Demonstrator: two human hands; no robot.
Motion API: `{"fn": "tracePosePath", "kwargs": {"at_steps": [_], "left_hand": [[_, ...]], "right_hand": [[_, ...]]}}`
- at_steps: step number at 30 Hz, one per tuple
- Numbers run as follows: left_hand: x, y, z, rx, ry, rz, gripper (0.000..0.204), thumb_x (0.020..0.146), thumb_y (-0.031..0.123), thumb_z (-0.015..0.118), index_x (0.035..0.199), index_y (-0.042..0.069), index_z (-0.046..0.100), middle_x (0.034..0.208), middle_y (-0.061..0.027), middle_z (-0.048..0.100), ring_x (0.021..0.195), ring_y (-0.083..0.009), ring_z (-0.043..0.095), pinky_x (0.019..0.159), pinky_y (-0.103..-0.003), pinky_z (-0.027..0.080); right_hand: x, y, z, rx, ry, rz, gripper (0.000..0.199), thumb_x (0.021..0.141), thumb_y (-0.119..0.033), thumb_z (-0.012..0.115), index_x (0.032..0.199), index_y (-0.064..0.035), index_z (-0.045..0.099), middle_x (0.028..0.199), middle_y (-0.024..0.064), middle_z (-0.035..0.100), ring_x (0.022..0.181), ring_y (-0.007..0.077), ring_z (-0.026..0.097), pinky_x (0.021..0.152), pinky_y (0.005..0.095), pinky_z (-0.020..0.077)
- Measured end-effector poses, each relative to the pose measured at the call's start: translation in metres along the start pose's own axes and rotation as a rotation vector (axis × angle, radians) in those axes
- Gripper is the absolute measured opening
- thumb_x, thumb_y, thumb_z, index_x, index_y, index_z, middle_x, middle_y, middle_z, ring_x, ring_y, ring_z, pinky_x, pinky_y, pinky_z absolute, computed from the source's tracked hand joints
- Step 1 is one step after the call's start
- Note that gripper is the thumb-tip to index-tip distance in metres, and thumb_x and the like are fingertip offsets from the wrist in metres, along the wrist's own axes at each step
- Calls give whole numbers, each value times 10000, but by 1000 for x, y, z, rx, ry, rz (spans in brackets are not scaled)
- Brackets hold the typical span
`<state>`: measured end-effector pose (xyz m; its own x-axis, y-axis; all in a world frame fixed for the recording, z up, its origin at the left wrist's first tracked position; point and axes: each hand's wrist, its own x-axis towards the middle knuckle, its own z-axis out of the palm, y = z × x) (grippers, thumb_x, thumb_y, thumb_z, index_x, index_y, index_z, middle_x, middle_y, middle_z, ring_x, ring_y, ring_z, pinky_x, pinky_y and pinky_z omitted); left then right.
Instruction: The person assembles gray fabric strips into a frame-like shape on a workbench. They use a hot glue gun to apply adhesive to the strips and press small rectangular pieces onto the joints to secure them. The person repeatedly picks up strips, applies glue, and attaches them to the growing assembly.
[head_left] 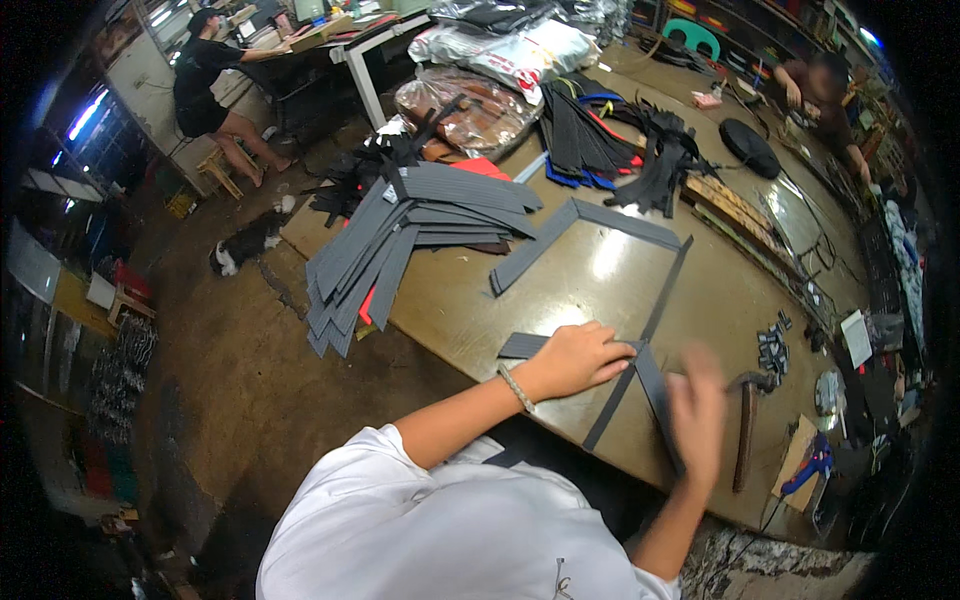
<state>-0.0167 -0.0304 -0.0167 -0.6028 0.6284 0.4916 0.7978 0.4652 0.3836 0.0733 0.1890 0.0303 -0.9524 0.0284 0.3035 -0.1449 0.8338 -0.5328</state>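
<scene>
My left hand [580, 362] holds a bent grey ribbed strip [522, 346] against the table, its fingers closed at the strip's corner. A long thin black strip [664, 292] crosses that corner and runs toward the near table edge. My right hand [697, 405], smeared by motion, is over or beside the strip's other arm [653, 385]; its fingers cannot be made out. Beyond my hands lies a second bent grey strip [540, 250], which the far end of the black strip meets. A wooden-handled hammer [745, 435] lies right of my right hand.
A fanned pile of grey strips [400, 240] overhangs the table's left edge. Black strips [590, 130] and plastic-wrapped bundles [470, 105] lie farther back. Small dark metal pieces [772, 350] and blue-handled pliers [808, 468] are at right. Two other people work nearby; an animal [245, 243] lies on the floor.
</scene>
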Motion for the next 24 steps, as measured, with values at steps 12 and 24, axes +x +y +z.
{"fn": "tracePosePath", "kwargs": {"at_steps": [12, 24], "left_hand": [[2, -2, -2, -74, -28, -65, 255, 909, 267, 631, 1150, 203, 683, 809, -72, 569, 759, -243, 589, 632, -371, 499], [10, 2, -6, -199, 22, -261, 158, 850, 147, 675, 996, 138, 733, 728, -82, 578, 672, -260, 594, 622, -377, 489]], "right_hand": [[-111, 251, -146, -659, 732, 813, 724, 871, -553, 665, 1346, -35, 488, 1238, 195, 578, 1021, 301, 645, 871, 380, 517], [15, 6, -28, 281, -58, 331, 402, 894, -304, 710, 1115, -34, 511, 838, 128, 683, 711, 193, 663, 644, 317, 510]]}}
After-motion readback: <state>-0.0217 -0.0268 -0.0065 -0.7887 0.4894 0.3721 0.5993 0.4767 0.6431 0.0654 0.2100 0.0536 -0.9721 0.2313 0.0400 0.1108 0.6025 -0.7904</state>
